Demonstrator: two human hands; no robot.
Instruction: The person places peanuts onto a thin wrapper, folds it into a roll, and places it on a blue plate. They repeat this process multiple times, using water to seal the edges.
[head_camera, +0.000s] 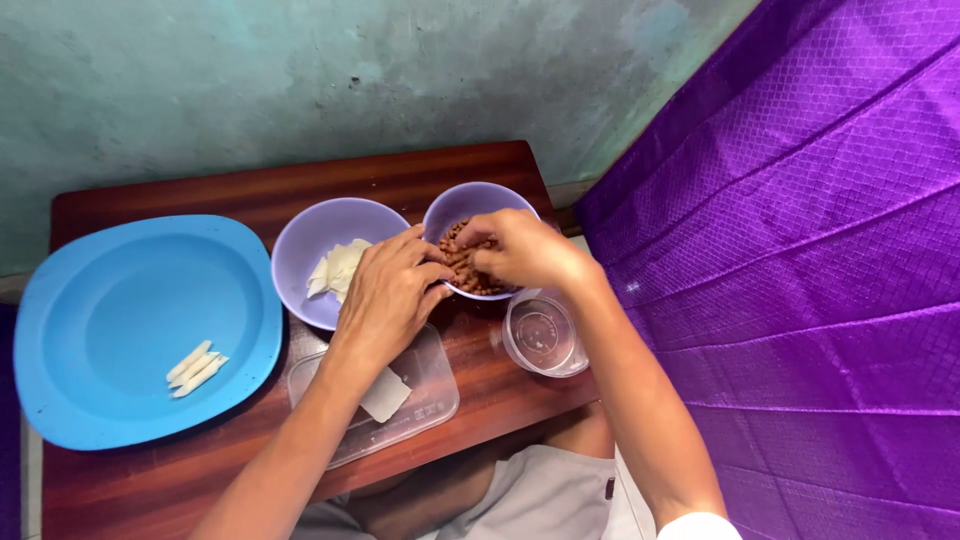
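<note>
Pinching small brown beans (470, 268) in a lilac bowl (450, 208), right hand (525, 250) and left hand (390, 295) both grip.

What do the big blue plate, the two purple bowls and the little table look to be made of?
The blue plate looks like plastic: one even colour with a soft sheen. The two purple bowls seem plastic too, matte and thin-rimmed. The table looks like dark reddish wood, or a wood-look veneer, with visible grain and a glossy finish.

Home, wooden table (500, 385), food bowls (300, 250)
</note>
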